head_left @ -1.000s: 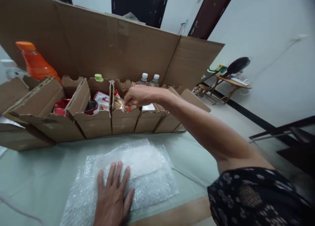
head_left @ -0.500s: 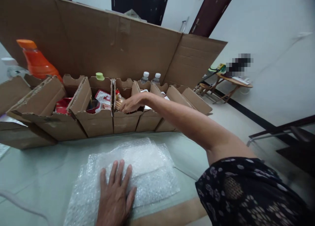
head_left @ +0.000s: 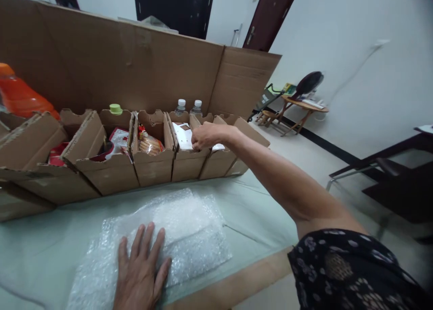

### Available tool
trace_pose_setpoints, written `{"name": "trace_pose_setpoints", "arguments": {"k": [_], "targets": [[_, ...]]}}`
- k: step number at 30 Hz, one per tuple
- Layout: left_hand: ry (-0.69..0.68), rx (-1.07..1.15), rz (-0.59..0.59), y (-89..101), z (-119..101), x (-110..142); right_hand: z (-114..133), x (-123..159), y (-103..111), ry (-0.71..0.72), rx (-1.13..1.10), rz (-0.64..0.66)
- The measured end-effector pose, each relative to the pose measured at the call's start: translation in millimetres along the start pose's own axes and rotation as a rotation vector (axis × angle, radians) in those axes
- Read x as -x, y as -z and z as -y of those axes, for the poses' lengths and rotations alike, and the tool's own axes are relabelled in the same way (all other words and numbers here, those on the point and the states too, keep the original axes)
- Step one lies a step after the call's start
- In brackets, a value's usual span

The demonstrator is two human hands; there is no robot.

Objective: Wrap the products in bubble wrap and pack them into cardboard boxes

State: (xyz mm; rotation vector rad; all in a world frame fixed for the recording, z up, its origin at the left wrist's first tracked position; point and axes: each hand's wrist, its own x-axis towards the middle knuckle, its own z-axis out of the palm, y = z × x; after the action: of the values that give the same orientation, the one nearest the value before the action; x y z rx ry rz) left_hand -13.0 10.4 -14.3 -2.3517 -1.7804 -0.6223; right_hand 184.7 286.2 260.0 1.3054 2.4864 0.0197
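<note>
My left hand (head_left: 140, 265) lies flat with fingers spread on layered sheets of bubble wrap (head_left: 199, 256). Over the row of cardboard bins, my right hand (head_left: 206, 135) hovers at the rim of one bin, its fingers curled inward; what they hold, if anything, is hidden. A white paper item (head_left: 183, 136) pokes up in the bin just left of it. Further left, one bin (head_left: 154, 168) contains a clear pack of sausage-like sticks (head_left: 149, 144). Red-and-white packets (head_left: 119, 141) rest in the bin beyond.
A tall cardboard panel (head_left: 135, 62) stands behind the bins. An orange bottle (head_left: 25, 96) leans at the left, and two white-capped bottles (head_left: 181, 106) and a green cap (head_left: 115, 109) show at the back. A pale green cloth (head_left: 250, 206) covers the table. A small wooden table (head_left: 304, 103) stands beyond.
My right hand has moved right, from the bin with the sausage-like pack to a bin further along. My left hand stays flat on the bubble wrap. The view has turned right.
</note>
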Motion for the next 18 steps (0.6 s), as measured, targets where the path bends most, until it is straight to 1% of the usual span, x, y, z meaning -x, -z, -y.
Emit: {"name": "trace_pose_setpoints", "arguments": {"k": [2,4,6,7,10,13,16,18], "targets": [[-0.005,0.0,-0.011,-0.2,0.2,-0.1,-0.4,2.6,3.0,0.085,-0.077,0.0],[-0.033,-0.004,-0.031,-1.1,1.6,-0.1,-0.9,4.4,6.2,0.217,-0.212,0.042],[-0.057,-0.017,-0.049,-2.0,3.6,0.1,0.3,3.7,4.3,0.289,-0.32,0.102],[-0.061,-0.025,-0.051,-2.2,4.6,0.3,1.6,1.9,0.8,0.289,-0.347,0.123],[-0.061,-0.037,-0.045,-2.6,7.1,1.8,5.3,-8.8,-16.3,0.221,-0.398,0.152],[-0.072,-0.046,-0.023,-3.3,9.1,3.4,8.0,-21.9,-31.4,0.193,-0.424,0.128],[-0.067,-0.057,-0.013,-3.8,9.6,3.3,10.5,-24.3,-31.6,0.213,-0.415,0.092],[-0.053,-0.056,-0.009,-2.2,8.4,1.9,10.8,-11.5,-24.6,0.233,-0.413,0.062]]}}
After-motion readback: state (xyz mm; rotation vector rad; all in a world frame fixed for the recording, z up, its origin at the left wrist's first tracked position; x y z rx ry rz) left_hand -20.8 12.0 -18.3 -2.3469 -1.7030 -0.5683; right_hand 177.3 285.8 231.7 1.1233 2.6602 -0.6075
